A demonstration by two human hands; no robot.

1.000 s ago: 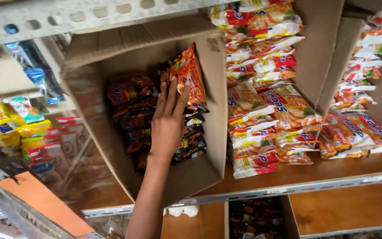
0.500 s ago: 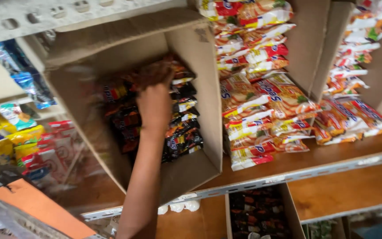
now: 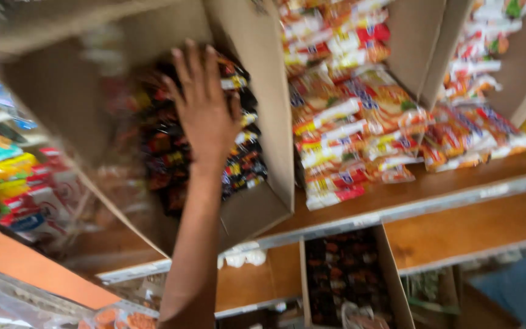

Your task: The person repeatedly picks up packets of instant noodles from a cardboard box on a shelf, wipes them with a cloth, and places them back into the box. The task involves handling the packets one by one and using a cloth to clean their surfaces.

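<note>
Head view: the large open brown cardboard box (image 3: pixel 263 122) lies on its side on the wooden shelf (image 3: pixel 433 189), and the dark, shiny snack packets (image 3: pixel 171 152) stacked inside could slump forward and spill if pressed unevenly. One hand (image 3: pixel 205 109), which side I cannot tell, reaches up on a straight forearm, its fingers (image 3: pixel 193 64) spread flat against the packets, gripping nothing.

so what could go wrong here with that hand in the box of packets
1. The hand presses flat on the dark snack packets stacked in the cardboard box; the box lies on its side, so loose ones might slide out.
2. The orange packets beside it are piled unevenly and a bump to the box could topple them.
</note>
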